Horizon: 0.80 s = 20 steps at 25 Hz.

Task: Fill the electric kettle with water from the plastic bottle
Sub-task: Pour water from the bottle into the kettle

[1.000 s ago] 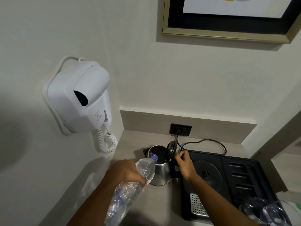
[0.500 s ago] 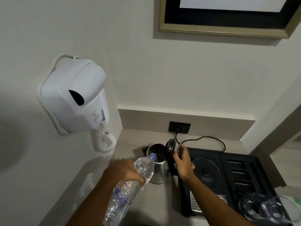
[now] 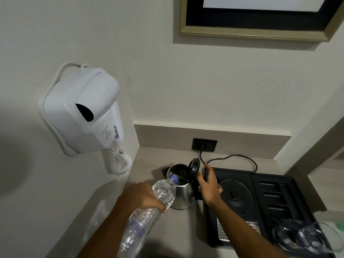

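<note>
A steel electric kettle (image 3: 183, 196) stands on the counter with its black lid (image 3: 193, 167) flipped up. My left hand (image 3: 140, 195) grips a clear plastic bottle (image 3: 149, 211) around its middle. The bottle is tilted, and its blue neck (image 3: 174, 177) rests over the kettle's open mouth. My right hand (image 3: 209, 185) is closed around the kettle's black handle, just right of the lid. I cannot tell whether water is flowing.
A black tray (image 3: 283, 200) with the round kettle base (image 3: 235, 194) sits right of the kettle. Its cord (image 3: 232, 158) runs to a wall socket (image 3: 204, 145). Glasses (image 3: 301, 237) stand at the tray's near right. A white wall hair dryer (image 3: 81, 112) hangs to the left.
My right hand has slid from the tray side up onto the kettle's handle. The bottle stays tilted at the kettle's mouth. The view has dropped slightly.
</note>
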Each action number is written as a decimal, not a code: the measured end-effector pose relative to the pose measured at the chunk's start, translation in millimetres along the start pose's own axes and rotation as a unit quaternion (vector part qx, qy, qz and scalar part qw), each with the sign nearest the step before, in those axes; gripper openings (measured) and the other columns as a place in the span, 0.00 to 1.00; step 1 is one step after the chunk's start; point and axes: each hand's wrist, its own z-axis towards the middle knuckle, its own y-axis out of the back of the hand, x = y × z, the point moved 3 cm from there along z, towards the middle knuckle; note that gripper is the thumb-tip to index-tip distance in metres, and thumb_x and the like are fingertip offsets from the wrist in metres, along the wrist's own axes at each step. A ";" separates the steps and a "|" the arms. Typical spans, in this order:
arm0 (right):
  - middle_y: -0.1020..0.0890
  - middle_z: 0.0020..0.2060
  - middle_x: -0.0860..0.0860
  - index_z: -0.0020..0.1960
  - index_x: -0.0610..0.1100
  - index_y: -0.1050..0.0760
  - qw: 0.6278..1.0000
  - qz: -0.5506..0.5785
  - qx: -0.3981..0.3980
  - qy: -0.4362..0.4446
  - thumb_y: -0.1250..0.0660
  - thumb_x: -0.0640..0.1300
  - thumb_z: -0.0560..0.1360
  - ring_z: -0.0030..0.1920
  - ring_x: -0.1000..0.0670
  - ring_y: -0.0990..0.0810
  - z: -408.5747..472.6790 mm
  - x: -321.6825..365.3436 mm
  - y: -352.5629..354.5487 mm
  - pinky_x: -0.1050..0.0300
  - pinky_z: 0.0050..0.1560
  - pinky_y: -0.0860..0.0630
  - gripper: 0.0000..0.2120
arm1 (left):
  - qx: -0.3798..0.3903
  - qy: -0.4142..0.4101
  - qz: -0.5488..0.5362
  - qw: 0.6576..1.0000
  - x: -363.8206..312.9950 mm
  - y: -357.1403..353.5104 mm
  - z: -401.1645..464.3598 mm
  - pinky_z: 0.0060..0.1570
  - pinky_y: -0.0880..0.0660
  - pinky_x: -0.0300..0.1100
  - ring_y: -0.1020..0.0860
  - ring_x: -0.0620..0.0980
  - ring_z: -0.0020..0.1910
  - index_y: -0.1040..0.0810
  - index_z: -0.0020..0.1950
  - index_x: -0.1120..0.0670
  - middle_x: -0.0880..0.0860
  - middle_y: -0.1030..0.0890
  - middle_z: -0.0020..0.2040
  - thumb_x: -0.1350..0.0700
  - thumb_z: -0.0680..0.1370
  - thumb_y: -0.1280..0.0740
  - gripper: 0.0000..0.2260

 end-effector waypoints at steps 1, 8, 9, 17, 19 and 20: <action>0.33 0.77 0.48 0.78 0.54 0.40 1.000 0.002 0.001 0.000 0.45 0.70 0.69 0.77 0.45 0.38 -0.7 0.5 0.5 0.46 0.73 0.52 0.41 | -0.007 -0.002 0.001 1.000 0.7 -1.2 0.0 0.40 0.24 0.39 0.20 0.48 0.42 0.20 0.51 0.50 0.48 0.17 0.45 0.31 0.52 0.28 0.34; 0.33 0.77 0.48 0.78 0.55 0.40 1.000 0.005 0.002 -0.003 0.46 0.71 0.68 0.77 0.45 0.37 -0.3 -0.7 0.2 0.47 0.72 0.51 0.42 | -0.041 -0.007 -0.001 0.999 4.4 -6.8 -0.4 0.41 0.22 0.40 0.20 0.47 0.38 0.20 0.46 0.50 0.47 0.17 0.42 0.30 0.51 0.29 0.32; 0.33 0.78 0.48 0.78 0.54 0.40 1.000 0.005 0.002 -0.004 0.46 0.71 0.68 0.77 0.45 0.37 -0.3 -1.1 -0.1 0.47 0.73 0.51 0.42 | -0.046 -0.009 0.002 0.999 4.0 -7.6 -0.8 0.41 0.22 0.40 0.21 0.48 0.39 0.20 0.46 0.50 0.48 0.17 0.42 0.30 0.52 0.29 0.32; 0.31 0.76 0.49 0.78 0.54 0.40 1.000 -0.001 0.002 -0.003 0.49 0.76 0.63 0.76 0.46 0.35 1.4 -2.6 -1.3 0.45 0.72 0.52 0.47 | -0.144 -0.057 -0.060 0.986 4.6 -18.1 4.0 0.38 0.22 0.41 0.21 0.47 0.37 0.23 0.42 0.46 0.45 0.19 0.39 0.30 0.51 0.29 0.28; 0.30 0.76 0.49 0.78 0.54 0.40 1.000 -0.003 0.003 -0.004 0.49 0.76 0.63 0.76 0.46 0.35 2.3 -3.3 -0.8 0.46 0.71 0.51 0.48 | -0.190 -0.064 -0.114 0.973 9.0 -19.2 1.2 0.38 0.22 0.42 0.21 0.46 0.38 0.25 0.46 0.44 0.45 0.19 0.40 0.31 0.52 0.28 0.28; 0.30 0.76 0.49 0.78 0.54 0.40 1.000 -0.003 0.004 -0.004 0.49 0.76 0.63 0.76 0.45 0.35 2.7 -3.4 -0.4 0.46 0.71 0.51 0.48 | -0.214 -0.059 -0.152 0.963 13.1 -19.9 -0.7 0.37 0.23 0.42 0.21 0.46 0.38 0.26 0.46 0.44 0.44 0.19 0.41 0.32 0.53 0.27 0.28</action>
